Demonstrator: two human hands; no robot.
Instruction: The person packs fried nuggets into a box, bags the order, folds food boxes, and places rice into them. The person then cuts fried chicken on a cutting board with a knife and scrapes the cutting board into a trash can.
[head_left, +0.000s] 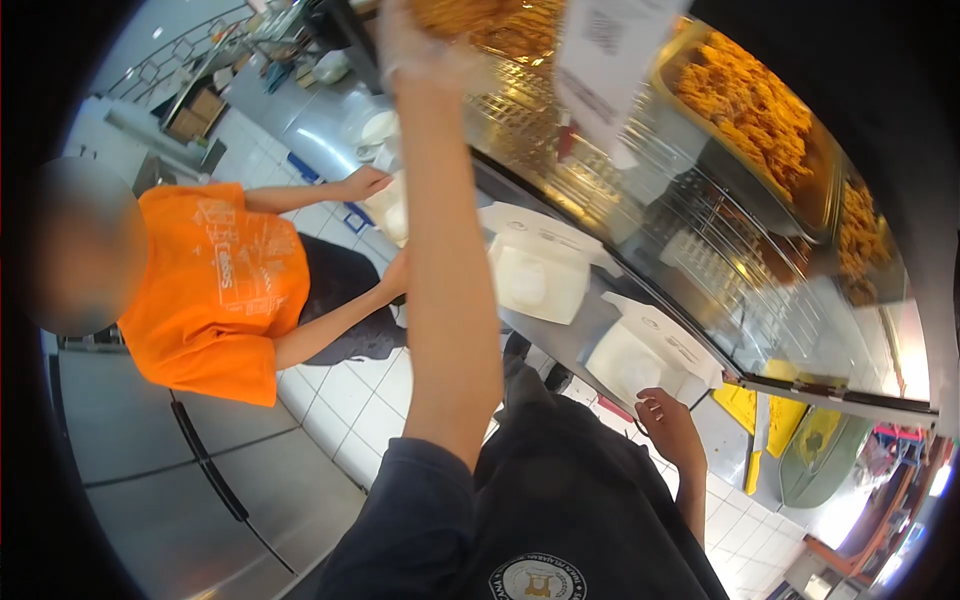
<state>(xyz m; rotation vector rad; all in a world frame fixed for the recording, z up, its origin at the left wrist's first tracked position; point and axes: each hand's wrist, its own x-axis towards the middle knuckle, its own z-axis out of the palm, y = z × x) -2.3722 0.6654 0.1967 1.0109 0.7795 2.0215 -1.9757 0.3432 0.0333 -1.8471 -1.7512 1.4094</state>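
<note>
My left hand [418,45], in a thin clear plastic glove, is raised to the top edge of the view. It is closed around a golden-brown piece of fried chicken [458,14], partly cut off by the frame. My right hand [672,428], bare, is beside the near corner of an open white takeaway box [612,352], its fingers loosely bent and apart. A pale rounded mound, likely rice, sits in that box. Another open box [562,290] to its left holds a similar white mound.
A glass-fronted warming cabinet holds a metal tray [668,62] of fried chicken. A co-worker in an orange shirt [215,290] handles a box at left. A yellow-handled knife [752,470] and yellow board [737,404] lie at right, near a greenish container [826,462].
</note>
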